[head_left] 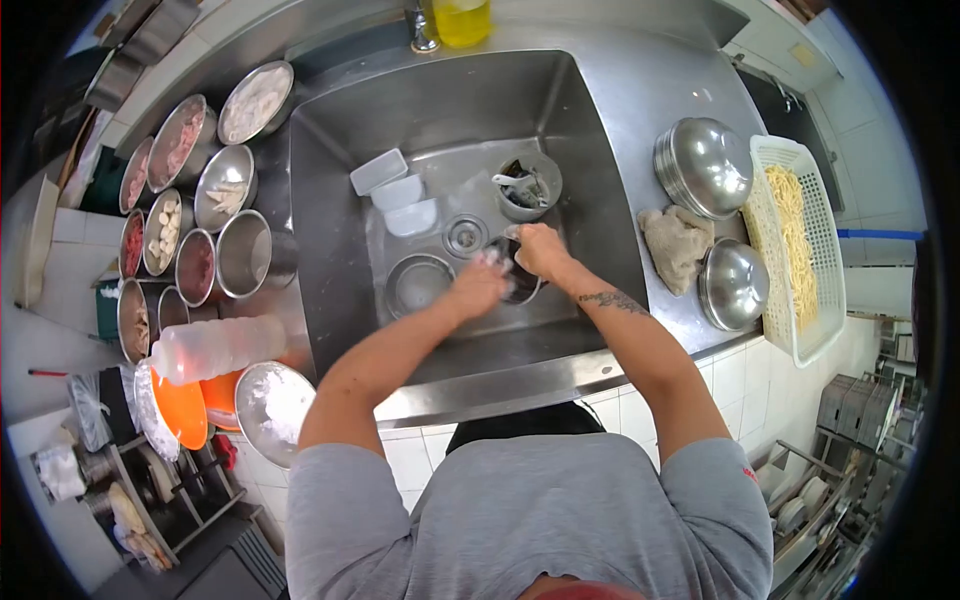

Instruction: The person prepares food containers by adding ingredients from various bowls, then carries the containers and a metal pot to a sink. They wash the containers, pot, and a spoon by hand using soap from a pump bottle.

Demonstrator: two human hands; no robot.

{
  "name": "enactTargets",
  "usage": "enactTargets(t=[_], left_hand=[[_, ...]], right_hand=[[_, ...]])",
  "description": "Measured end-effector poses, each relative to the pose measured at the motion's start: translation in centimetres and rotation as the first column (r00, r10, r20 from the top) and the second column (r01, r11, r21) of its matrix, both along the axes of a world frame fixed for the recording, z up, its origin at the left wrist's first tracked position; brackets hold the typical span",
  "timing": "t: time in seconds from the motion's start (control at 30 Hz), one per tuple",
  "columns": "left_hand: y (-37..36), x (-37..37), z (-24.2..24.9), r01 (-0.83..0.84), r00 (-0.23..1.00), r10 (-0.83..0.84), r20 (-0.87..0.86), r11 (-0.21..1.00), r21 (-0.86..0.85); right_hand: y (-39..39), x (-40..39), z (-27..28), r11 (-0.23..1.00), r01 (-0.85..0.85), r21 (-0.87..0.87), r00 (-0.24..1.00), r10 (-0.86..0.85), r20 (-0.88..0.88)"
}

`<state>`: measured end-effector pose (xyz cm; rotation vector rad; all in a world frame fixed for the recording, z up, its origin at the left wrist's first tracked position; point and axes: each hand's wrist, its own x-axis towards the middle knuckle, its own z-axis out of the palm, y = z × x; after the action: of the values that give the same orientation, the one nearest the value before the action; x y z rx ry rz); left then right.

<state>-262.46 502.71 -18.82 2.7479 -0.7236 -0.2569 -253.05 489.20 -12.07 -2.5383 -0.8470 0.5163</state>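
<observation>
Both my hands are low over the steel sink [350, 135], at a dark round vessel [520, 285]. My right hand [541, 252] is closed at the vessel's upper edge; what it grips is too small to make out. Blurred by motion, my left hand [482, 285] is at the vessel's left side, its fingers smeared. Just above them stands a round container [545, 200] with a white spoon [514, 181] and dark items in it. A clear round bowl [419, 286] lies to the left, below the drain [465, 236] and white rectangular tubs [411, 218].
Metal bowls of food [228, 188] crowd the left counter, beside a plastic bottle [220, 347] and a bowl of white stuff [278, 405]. Right of the sink are upturned steel bowls [715, 165], a grey cloth [677, 245] and a white basket [830, 260] of noodles. Yellow liquid [462, 22] stands behind.
</observation>
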Motion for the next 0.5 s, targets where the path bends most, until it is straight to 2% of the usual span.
enactTargets(t=[0.03, 0.07, 0.13, 0.17, 0.2, 0.23, 0.27, 0.33, 0.37, 0.4, 0.43, 0.47, 0.5], left_hand=[[1.1, 0.7, 1.6, 0.14, 0.965, -0.191, 0.179, 0.955, 0.261], [0.6, 0.7, 1.4, -0.01, 0.965, -0.048, 0.259, 0.976, 0.219], [-1.1, 1.6, -0.1, -0.304, 0.885, 0.239, 0.401, 0.946, 0.109], [-2.9, 2.6, -5.2, -0.452, 0.883, 0.47, 0.003, 0.852, -0.265], [-2.7, 2.8, -4.5, -0.477, 0.876, 0.411, -0.254, 0.816, -0.327], [-2.7, 3.1, -2.6, -0.518, 0.816, 0.311, -0.487, 0.767, -0.379], [-3.0, 3.2, -0.4, -0.569, 0.709, 0.17, -0.684, 0.711, -0.413], [-3.0, 1.7, 2.1, -0.355, 0.852, 0.113, -0.511, 0.842, -0.406], [-2.3, 0.4, 3.1, -0.107, 0.993, 0.091, -0.078, 0.966, -0.235], [-1.6, 0.5, 2.4, 0.026, 0.994, -0.017, 0.111, 0.996, -0.083], [-0.8, 0.5, 1.9, 0.112, 0.945, -0.133, 0.3, 0.99, 0.084], [-0.9, 1.4, 1.4, -0.05, 0.972, 0.052, 0.23, 0.999, -0.014], [-1.7, 2.0, 1.1, -0.216, 0.965, 0.228, 0.133, 0.971, -0.101]], right_hand=[[0.6, 0.1, 0.7, 0.999, 0.042, 0.019, 0.999, -0.042, -0.001], [1.0, -0.1, 1.1, 0.996, 0.079, 0.035, 0.997, -0.078, -0.011], [1.9, -0.1, 0.1, 1.0, 0.007, 0.002, 0.997, -0.008, 0.077], [2.4, 0.0, -0.6, 1.0, -0.018, -0.011, 0.992, 0.02, 0.121], [2.7, 0.1, -0.9, 0.999, -0.04, -0.026, 0.986, 0.044, 0.163], [2.4, 0.5, -0.2, 0.999, 0.037, -0.022, 0.991, -0.034, 0.128], [1.6, 1.4, -0.4, 1.0, -0.012, 0.001, 0.994, 0.011, 0.11], [0.0, 2.2, -0.9, 0.993, -0.103, 0.049, 0.993, 0.1, 0.054], [-0.1, 2.4, -0.9, 0.986, -0.16, 0.046, 0.987, 0.159, 0.024], [0.4, 2.0, -0.6, 0.986, -0.165, 0.036, 0.986, 0.164, 0.044], [1.1, 1.7, -0.3, 0.984, -0.175, 0.025, 0.982, 0.173, 0.072], [1.9, 2.1, 0.3, 0.983, -0.181, 0.014, 0.978, 0.178, 0.112], [2.3, 1.9, 1.9, 0.998, 0.016, -0.067, 0.993, -0.008, 0.12]])
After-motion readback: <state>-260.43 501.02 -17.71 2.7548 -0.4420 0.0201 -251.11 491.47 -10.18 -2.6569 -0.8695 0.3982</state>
